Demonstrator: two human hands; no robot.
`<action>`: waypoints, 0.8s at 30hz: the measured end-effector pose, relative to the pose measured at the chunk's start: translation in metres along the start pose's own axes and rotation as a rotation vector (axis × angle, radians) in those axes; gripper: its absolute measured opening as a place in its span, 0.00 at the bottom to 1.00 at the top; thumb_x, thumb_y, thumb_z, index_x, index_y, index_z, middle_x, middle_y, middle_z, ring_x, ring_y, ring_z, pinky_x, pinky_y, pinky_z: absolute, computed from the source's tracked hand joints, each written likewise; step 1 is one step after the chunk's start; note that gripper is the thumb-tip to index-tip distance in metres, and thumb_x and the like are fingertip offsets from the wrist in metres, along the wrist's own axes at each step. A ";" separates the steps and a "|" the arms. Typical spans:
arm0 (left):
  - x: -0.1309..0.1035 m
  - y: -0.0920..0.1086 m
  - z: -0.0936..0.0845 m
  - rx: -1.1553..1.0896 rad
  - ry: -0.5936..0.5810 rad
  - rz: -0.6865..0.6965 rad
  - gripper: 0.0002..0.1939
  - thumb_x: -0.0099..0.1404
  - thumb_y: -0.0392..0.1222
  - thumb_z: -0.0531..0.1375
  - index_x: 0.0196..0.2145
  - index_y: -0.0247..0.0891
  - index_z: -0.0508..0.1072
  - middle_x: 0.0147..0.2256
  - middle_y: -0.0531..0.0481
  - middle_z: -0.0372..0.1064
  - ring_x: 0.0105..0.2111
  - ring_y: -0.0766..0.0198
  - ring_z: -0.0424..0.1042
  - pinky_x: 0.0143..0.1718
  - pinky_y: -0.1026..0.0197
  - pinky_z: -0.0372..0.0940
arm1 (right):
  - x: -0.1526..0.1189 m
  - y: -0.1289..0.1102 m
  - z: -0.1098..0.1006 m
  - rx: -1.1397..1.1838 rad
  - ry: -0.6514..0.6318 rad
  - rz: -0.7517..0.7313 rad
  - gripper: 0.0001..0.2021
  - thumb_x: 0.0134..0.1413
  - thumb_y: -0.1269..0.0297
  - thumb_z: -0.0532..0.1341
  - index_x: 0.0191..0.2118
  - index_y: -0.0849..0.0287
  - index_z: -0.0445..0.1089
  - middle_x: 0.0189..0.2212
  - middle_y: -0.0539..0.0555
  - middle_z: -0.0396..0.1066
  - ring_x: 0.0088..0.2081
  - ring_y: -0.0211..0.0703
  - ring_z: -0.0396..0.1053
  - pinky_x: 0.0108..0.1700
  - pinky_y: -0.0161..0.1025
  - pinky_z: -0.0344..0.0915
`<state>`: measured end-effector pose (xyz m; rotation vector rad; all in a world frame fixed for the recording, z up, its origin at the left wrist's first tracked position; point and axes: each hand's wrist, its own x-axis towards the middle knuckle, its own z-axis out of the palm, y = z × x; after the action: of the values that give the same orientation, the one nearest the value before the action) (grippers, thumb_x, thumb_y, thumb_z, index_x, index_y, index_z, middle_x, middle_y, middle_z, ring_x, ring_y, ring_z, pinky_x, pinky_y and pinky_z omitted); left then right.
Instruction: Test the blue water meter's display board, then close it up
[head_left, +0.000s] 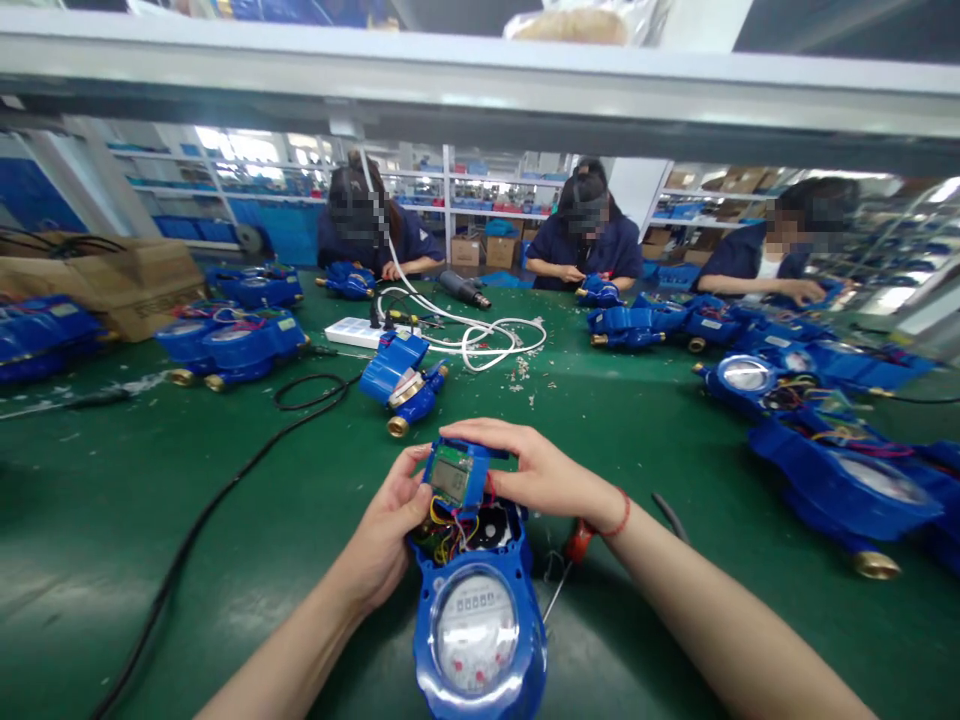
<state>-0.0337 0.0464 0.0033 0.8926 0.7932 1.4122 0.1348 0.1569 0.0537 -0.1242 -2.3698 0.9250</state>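
Observation:
Right in front of me lies a blue water meter (pixel 480 630) with a round dial, its upper housing open and coloured wires showing. Above that opening, a small circuit board with a display (pixel 452 478) in a blue frame is tilted up toward me. My left hand (pixel 394 520) grips the board's left side, thumb at its lower left edge. Over the top and right side of the frame curls my right hand (pixel 536 465), fingers closed on it. A screwdriver with a red handle (pixel 579 542) lies on the table by my right wrist, its shaft partly behind the meter.
Another blue meter (pixel 405 385) stands ahead, near a white power strip (pixel 352 332) with a looped white cable. Many meters crowd the right, including one with a brass end (pixel 847 490). A black cable (pixel 217 510) crosses the left. Three co-workers sit opposite, beneath an overhead shelf (pixel 480 75).

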 end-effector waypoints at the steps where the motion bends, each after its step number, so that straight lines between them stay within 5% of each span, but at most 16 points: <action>1: 0.000 0.000 0.001 0.029 0.029 0.007 0.19 0.70 0.42 0.56 0.55 0.40 0.53 0.47 0.50 0.66 0.39 0.69 0.70 0.43 0.64 0.67 | 0.000 0.002 0.002 0.011 0.027 -0.004 0.22 0.58 0.68 0.61 0.57 0.73 0.65 0.54 0.59 0.65 0.56 0.35 0.62 0.60 0.32 0.56; 6: -0.001 -0.006 -0.003 0.166 0.107 0.073 0.22 0.68 0.51 0.57 0.55 0.37 0.63 0.54 0.47 0.62 0.50 0.66 0.66 0.52 0.66 0.61 | -0.011 0.007 0.014 0.063 0.216 0.106 0.20 0.52 0.66 0.66 0.51 0.68 0.71 0.48 0.56 0.68 0.49 0.35 0.66 0.53 0.33 0.63; 9: -0.001 -0.009 -0.012 0.309 0.035 0.184 0.32 0.65 0.58 0.58 0.62 0.42 0.60 0.58 0.46 0.58 0.57 0.59 0.59 0.58 0.62 0.57 | -0.012 0.000 0.023 0.061 0.314 0.150 0.18 0.51 0.70 0.65 0.49 0.66 0.73 0.45 0.54 0.69 0.47 0.34 0.67 0.52 0.32 0.63; 15: -0.005 0.005 -0.020 0.360 -0.078 0.209 0.30 0.63 0.61 0.58 0.62 0.55 0.64 0.63 0.53 0.53 0.64 0.57 0.51 0.61 0.64 0.53 | -0.001 -0.020 0.035 -0.078 0.323 0.176 0.19 0.46 0.74 0.62 0.47 0.61 0.74 0.44 0.51 0.66 0.45 0.33 0.65 0.50 0.31 0.62; 18: -0.003 0.010 -0.020 0.255 0.028 0.103 0.27 0.56 0.53 0.66 0.54 0.53 0.73 0.53 0.47 0.66 0.56 0.50 0.63 0.56 0.55 0.61 | -0.001 -0.021 0.035 -0.051 0.269 0.150 0.25 0.48 0.75 0.60 0.55 0.65 0.69 0.49 0.54 0.64 0.49 0.35 0.63 0.54 0.32 0.60; 22: 0.000 0.003 -0.021 0.100 0.294 0.050 0.24 0.45 0.58 0.70 0.39 0.47 0.81 0.37 0.43 0.73 0.39 0.51 0.74 0.48 0.48 0.67 | -0.007 -0.011 0.033 0.038 0.281 0.177 0.41 0.48 0.75 0.57 0.69 0.65 0.44 0.56 0.57 0.57 0.55 0.36 0.57 0.56 0.35 0.59; 24: 0.002 -0.001 -0.019 0.013 0.437 0.026 0.26 0.37 0.60 0.71 0.32 0.42 0.81 0.32 0.42 0.73 0.34 0.52 0.74 0.47 0.47 0.67 | -0.010 -0.007 0.034 0.085 0.283 0.250 0.38 0.46 0.75 0.57 0.65 0.65 0.47 0.54 0.56 0.58 0.54 0.37 0.58 0.56 0.37 0.59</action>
<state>-0.0499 0.0491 -0.0069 0.6093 1.1194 1.6528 0.1253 0.1284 0.0336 -0.4937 -2.0806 1.0465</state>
